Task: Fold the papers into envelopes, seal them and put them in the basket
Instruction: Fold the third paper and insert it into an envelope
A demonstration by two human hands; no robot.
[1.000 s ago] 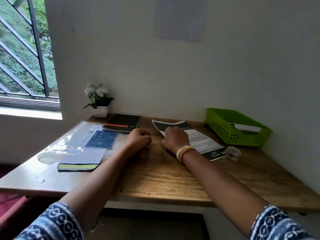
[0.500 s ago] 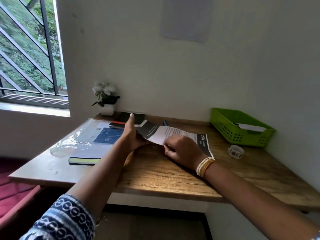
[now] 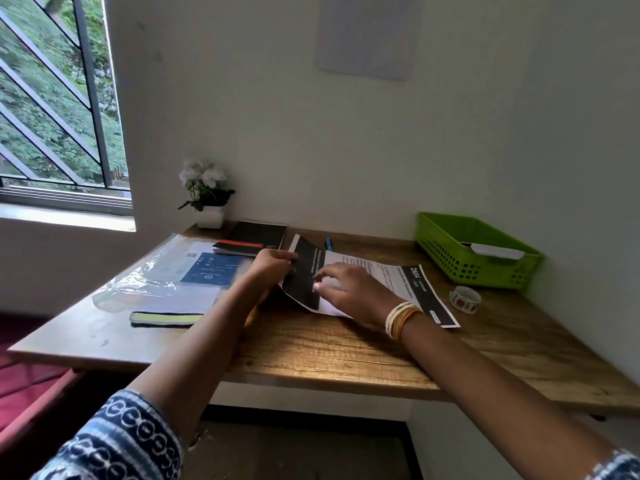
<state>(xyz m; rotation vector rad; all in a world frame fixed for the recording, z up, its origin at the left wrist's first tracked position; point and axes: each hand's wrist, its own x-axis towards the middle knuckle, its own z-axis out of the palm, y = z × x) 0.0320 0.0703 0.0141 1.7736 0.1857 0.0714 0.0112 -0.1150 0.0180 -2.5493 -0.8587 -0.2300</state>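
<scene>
From the head camera, a printed paper (image 3: pixel 381 282) with dark bands at both ends lies across the middle of the wooden desk (image 3: pixel 329 351). Its left end is lifted off the wood, and the left hand (image 3: pixel 268 271) pinches that raised dark edge between fingers and thumb. The right hand (image 3: pixel 349 289) lies on the sheet just beside it, fingers stretched fairly straight and pressing the paper down; a stack of pale and orange bangles (image 3: pixel 401 320) circles that wrist. At the far right corner, against the wall, stands the green basket (image 3: pixel 446 251), with a folded white envelope (image 3: pixel 495 251) already lying inside it. A roll of tape (image 3: pixel 465 298) sits on the desk between the paper's right end and the basket. Behind the sheet a blue pen (image 3: pixel 328 243) peeks out. To the left are a black notebook (image 3: pixel 256 237), a plastic-wrapped packet (image 3: pixel 166 275) and a small potted plant (image 3: pixel 207 199) by the window.
</scene>
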